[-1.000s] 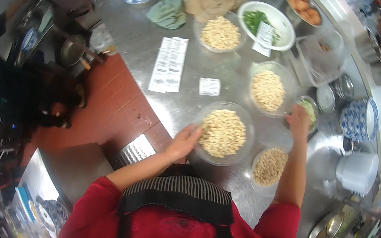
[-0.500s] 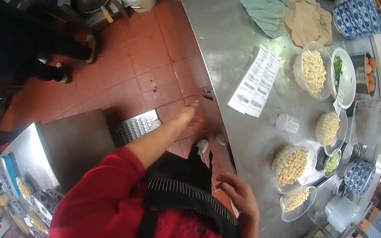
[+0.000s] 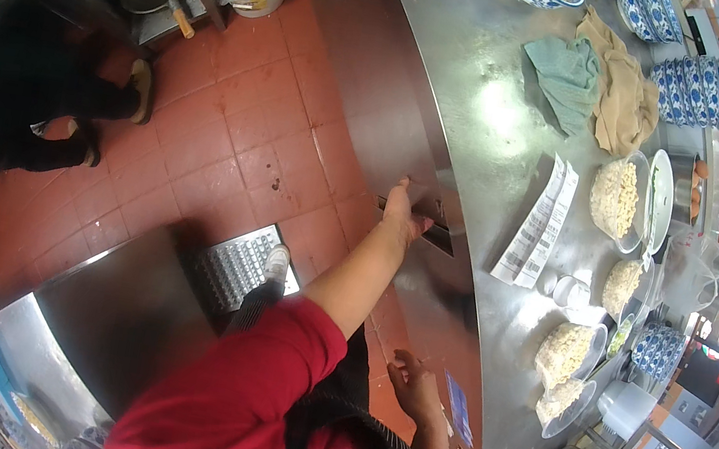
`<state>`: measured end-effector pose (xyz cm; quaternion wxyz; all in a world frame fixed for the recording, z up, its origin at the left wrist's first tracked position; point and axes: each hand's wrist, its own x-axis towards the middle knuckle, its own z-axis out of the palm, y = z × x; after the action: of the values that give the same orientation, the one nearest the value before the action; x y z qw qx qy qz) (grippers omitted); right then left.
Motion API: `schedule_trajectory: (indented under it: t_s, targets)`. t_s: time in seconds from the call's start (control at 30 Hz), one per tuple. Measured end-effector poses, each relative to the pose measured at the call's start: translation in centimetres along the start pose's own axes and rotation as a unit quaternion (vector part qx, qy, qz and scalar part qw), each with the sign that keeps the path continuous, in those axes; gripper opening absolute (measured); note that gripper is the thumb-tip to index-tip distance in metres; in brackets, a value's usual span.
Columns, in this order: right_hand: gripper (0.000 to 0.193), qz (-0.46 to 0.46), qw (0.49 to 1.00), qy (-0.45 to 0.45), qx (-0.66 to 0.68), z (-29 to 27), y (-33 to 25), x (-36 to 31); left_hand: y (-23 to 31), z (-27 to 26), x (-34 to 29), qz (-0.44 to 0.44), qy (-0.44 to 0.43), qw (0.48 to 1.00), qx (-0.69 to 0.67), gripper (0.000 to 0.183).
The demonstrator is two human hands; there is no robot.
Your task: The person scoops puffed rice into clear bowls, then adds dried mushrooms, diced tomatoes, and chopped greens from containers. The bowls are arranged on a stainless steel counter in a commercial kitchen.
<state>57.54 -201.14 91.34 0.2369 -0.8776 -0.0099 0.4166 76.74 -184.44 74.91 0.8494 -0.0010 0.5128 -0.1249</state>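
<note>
The left hand (image 3: 402, 210) is laid on the drawer handle (image 3: 422, 221) in the steel worktop (image 3: 494, 104) front, fingers curled over it. The right hand (image 3: 413, 388) is held low beside the apron, fingers loosely bent, empty. Paper slips (image 3: 538, 224) are lying on the worktop.

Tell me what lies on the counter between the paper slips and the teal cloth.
Nothing: in the head view the stretch of steel counter between the paper slips and the teal cloth is bare.
</note>
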Motion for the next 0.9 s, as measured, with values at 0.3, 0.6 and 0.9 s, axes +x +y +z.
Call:
schedule_trajectory:
  t_s: [0.3,0.6,0.9]
  targets:
    - [0.035,-0.067,0.99,-0.062,-0.109,3.4,-5.0,7.4,14.7,-18.9,-14.9,0.13,0.12,0.974,0.142,0.063]
    - [0.028,-0.1,0.977,-0.12,0.145,12.6,-7.1,27.0,22.4,-15.8,-24.3,0.513,0.296,0.251,0.766,0.091]
    - [0.026,0.144,0.922,0.219,0.284,7.9,-2.3,58.7,31.9,-21.0,-25.5,0.608,0.315,0.402,0.608,0.072]
